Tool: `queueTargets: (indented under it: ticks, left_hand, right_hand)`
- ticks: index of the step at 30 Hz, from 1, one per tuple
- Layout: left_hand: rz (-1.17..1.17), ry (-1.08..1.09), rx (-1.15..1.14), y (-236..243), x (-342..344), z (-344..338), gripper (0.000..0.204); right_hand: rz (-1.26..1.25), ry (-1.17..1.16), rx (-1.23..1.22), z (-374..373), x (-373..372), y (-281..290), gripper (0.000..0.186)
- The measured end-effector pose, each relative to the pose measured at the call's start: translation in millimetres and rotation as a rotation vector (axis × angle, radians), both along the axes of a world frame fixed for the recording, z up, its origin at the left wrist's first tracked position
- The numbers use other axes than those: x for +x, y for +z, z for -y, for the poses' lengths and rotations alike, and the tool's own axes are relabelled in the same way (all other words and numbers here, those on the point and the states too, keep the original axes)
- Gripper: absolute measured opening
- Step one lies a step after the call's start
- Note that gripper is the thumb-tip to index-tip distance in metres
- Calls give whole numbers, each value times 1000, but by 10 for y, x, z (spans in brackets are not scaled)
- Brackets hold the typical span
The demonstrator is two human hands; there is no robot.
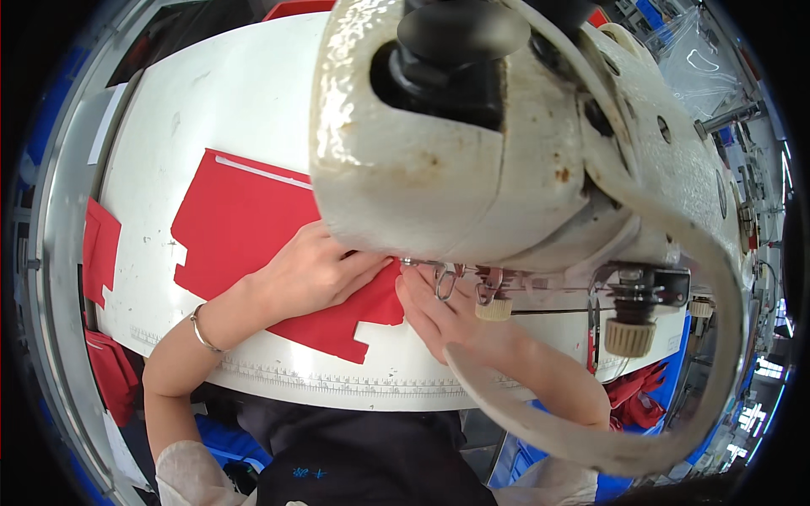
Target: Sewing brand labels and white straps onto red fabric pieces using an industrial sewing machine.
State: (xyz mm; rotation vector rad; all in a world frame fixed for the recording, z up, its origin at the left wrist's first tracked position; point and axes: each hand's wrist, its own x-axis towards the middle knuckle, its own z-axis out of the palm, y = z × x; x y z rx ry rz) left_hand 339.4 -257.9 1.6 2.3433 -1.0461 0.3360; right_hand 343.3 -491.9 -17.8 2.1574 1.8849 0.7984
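Note:
A cut red fabric piece (245,211) with notched corners and a pale strip along its far edge lies flat on the white table, its right part running under the sewing machine head (405,185). My left hand (316,271) rests on it, fingers bent and drawn together, gripping the fabric close to the needle area. From the right, my right hand (447,319) meets the fabric's right edge with fingers close together and pinching there. The machine head and its metal thread guides hide some of the right fingers and the stitching spot.
A printed ruler scale (337,378) runs along the table's near edge. More red pieces hang at the left, one red piece (101,249) on the table's rim. A pale curved tube (717,337) loops in front on the right. Red fabric (637,396) lies in a blue bin (675,379).

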Motion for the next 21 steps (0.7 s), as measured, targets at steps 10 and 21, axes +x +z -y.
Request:
queueTargets:
  ticks: [10,21]
  left_hand:
    - [2,23,-6,10,132,11,13]
    - [-276,48,-145,72,-53,83,21]
  right_hand:
    - [69,-212,-36,-25,157,62,24]
    - [-224,-164,179,38,66,58,21]
